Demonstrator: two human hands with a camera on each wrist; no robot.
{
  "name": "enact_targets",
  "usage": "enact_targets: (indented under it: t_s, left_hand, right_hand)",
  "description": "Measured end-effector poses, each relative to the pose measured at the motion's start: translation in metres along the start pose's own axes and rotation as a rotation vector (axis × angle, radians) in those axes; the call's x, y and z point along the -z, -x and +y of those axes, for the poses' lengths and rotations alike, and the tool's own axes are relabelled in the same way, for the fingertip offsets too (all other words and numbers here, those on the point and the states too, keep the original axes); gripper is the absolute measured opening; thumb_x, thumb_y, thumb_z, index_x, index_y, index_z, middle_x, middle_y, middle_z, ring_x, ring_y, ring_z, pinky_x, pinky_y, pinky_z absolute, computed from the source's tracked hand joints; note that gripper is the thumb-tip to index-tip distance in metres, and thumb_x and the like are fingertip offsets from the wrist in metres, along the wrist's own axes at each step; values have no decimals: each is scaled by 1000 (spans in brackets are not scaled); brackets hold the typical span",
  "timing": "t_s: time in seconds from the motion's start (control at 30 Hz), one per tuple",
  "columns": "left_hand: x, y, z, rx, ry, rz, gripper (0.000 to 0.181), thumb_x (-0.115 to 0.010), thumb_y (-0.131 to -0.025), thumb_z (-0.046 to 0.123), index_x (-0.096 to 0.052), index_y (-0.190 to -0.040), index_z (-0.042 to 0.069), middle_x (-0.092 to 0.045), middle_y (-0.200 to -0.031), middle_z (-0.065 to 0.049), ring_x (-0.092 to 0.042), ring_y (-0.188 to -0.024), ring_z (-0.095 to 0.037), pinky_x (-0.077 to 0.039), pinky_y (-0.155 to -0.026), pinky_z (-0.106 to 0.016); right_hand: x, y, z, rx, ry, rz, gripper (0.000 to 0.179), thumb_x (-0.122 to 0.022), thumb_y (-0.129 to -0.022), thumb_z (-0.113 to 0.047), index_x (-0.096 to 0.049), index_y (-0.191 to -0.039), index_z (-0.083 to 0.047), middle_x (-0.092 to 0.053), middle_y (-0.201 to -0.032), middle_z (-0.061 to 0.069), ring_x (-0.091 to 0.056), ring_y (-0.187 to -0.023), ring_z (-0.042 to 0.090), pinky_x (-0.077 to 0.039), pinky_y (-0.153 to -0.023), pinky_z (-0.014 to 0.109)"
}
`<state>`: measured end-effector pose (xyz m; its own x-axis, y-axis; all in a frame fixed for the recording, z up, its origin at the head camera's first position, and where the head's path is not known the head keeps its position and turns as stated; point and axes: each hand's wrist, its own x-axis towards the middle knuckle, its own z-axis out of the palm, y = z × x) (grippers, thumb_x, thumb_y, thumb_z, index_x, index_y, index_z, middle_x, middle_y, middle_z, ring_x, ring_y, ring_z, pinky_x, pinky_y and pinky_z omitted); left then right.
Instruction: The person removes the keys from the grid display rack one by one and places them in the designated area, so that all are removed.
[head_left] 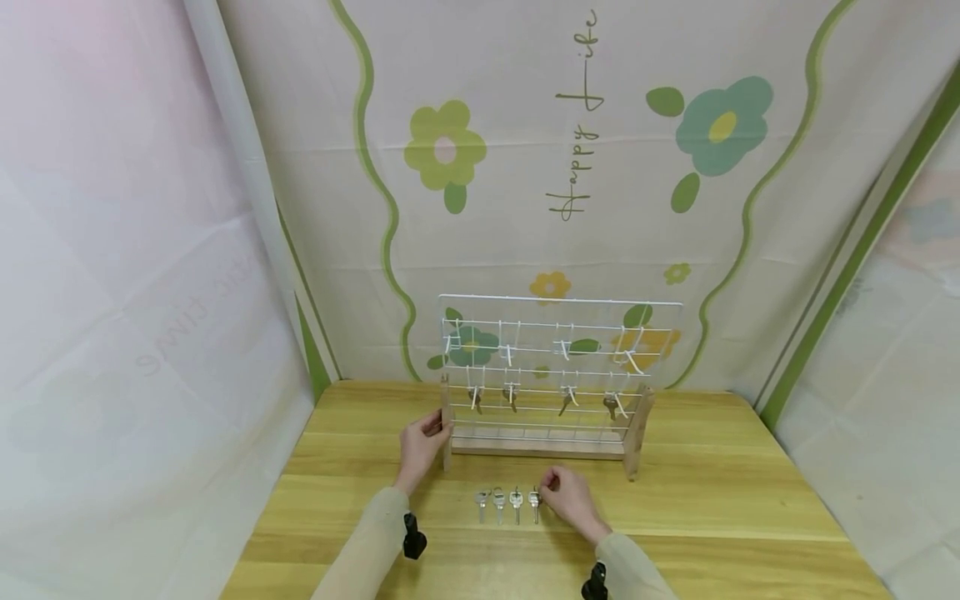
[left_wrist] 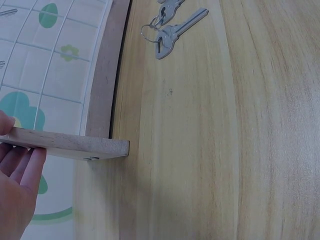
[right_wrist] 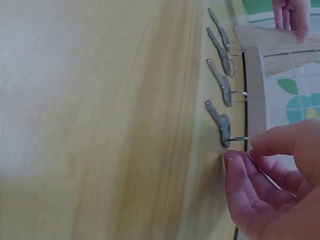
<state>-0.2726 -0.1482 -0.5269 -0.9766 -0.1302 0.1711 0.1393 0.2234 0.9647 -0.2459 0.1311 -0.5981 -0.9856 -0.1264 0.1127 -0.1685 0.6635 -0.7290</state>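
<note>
A white wire grid rack (head_left: pixel 547 375) in a wooden stand stands at the back of the table. My left hand (head_left: pixel 420 450) holds its left wooden post (left_wrist: pixel 65 142), thumb on one side and fingers on the other. Several silver keys with rings lie in a row in front. Beside the rightmost key (head_left: pixel 535 498) is my right hand (head_left: pixel 572 498), its fingers bent. In the right wrist view, the thumb tip is at the end of that key's ring (right_wrist: pixel 237 138); the fingertips are just below, and no clear pinch on the ring shows.
Two rows of white hooks project from the grid. Keys such as a dark one (head_left: pixel 611 406) hang along the lower row, while the upper hooks (head_left: pixel 633 360) hold none. A flower-printed cloth (head_left: pixel 495 242) rises behind the wooden table (head_left: pixel 720 517), with cloth sides left and right.
</note>
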Motion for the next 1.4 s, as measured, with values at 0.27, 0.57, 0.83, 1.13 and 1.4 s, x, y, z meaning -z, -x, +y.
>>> enact_targets:
  t_s: [0.27, 0.57, 0.83, 1.13, 1.4]
  left_hand:
    - [-1, -5, -13, 18, 10, 16, 37, -68, -90, 0, -61, -125, -13, -64, -122, -33, -66, -111, -44, -62, -86, -35]
    - [-6, -19, -49, 44, -1, 42, 38, -72, -89, 7, -66, -125, -3, -68, -123, -24, -69, -111, -36, -62, -87, -32]
    - [-5, -19, -48, 28, 0, 40, 37, -72, -89, 7, -66, -124, -3, -68, -122, -25, -70, -110, -36, -62, -86, -32]
    - [-8, -21, -47, 15, -2, 44, 37, -73, -89, 6, -67, -123, -4, -68, -122, -25, -69, -110, -36, -62, -87, -32]
    - [-9, -20, -46, -10, -3, 44, 37, -72, -89, 5, -66, -123, -6, -69, -120, -26, -70, -109, -37, -62, -85, -31]
  right_hand:
    - [3, -9, -19, -7, -42, 27, 3, -68, -88, -8, -65, -86, -9, -69, -84, 2, -63, -74, 9, -53, -62, 16]
    - [0, -23, -71, 127, -222, 182, 5, -70, -91, -11, -68, -88, -8, -73, -86, 6, -66, -74, 9, -57, -65, 15]
    - [-11, -43, -108, 224, -328, 244, 7, -70, -91, -8, -71, -98, -6, -75, -94, 8, -71, -80, 17, -60, -70, 18]
    - [-27, -63, -128, 251, -330, 306, 18, -70, -90, -4, -70, -107, -1, -74, -101, 15, -73, -82, 26, -62, -71, 22]
    - [-33, -70, -134, 292, -309, 365, 23, -69, -89, 0, -66, -112, 2, -71, -105, 18, -72, -79, 27, -62, -67, 25]
